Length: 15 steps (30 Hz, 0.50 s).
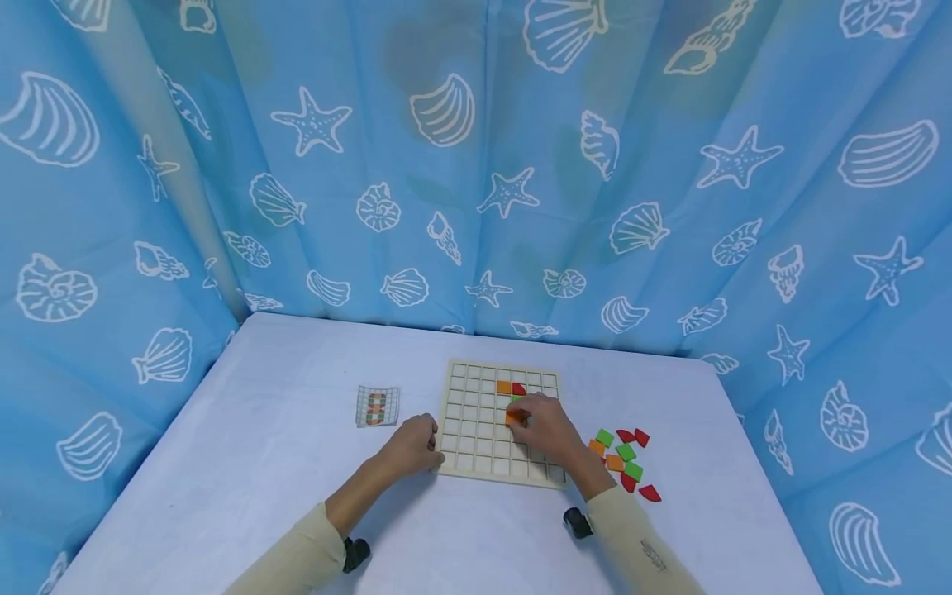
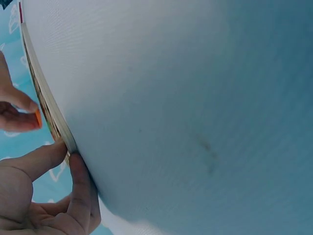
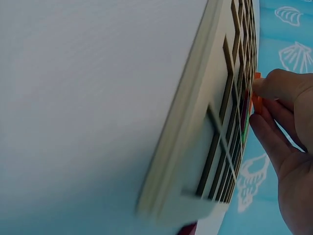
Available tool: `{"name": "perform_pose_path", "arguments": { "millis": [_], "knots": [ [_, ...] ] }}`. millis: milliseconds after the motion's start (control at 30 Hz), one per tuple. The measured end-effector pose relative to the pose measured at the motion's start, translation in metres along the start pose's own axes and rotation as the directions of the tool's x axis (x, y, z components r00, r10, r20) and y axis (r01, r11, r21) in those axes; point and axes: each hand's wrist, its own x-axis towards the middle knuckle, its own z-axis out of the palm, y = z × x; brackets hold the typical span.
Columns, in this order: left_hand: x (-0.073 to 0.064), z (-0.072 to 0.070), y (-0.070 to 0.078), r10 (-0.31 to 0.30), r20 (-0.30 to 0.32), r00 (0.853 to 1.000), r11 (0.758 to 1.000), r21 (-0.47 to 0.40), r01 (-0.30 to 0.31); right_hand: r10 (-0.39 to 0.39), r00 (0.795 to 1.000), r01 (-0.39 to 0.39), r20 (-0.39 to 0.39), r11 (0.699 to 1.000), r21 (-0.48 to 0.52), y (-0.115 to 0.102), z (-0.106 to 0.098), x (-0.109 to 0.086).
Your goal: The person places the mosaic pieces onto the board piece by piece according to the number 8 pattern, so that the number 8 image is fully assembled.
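Observation:
A pale wooden grid board (image 1: 468,438) lies mid-table. My left hand (image 1: 408,446) is at its near left corner; in the left wrist view the thumb and index finger pinch the board's edge. Over the board's right half, my right hand (image 1: 546,426) pinches an orange square tile (image 3: 258,105) between thumb and fingers, close above the cells. Beyond those fingertips, another orange square (image 1: 503,387) and a red quarter-round tile (image 1: 519,388) sit side by side in cells. A green tile (image 1: 518,399) sits just nearer, partly hidden by the right hand.
Right of the board lie loose tiles: several green squares (image 1: 625,452), orange squares (image 1: 614,463) and red quarter-rounds (image 1: 649,493), some overlapping. A small gridded pattern card (image 1: 377,406) lies to the left. A blue shell-print curtain (image 1: 461,248) surrounds the white table (image 1: 223,463).

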Motion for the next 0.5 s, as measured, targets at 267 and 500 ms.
{"name": "perform_pose_path", "arguments": {
  "millis": [267, 500],
  "knots": [
    [-0.001, -0.001, 0.002, 0.015, -0.002, 1.000, 1.000, 0.001, -0.014, -0.007, 1.000, 0.007, -0.008, 1.000, 0.010, -0.006, 0.007, 0.010],
    [0.000, 0.000, 0.002, -0.014, -0.003, 1.000, 1.000, 0.010, 0.014, -0.016, 1.000, 0.016, 0.025, 1.000, -0.002, -0.005, 0.011, 0.015]
  ]
}}
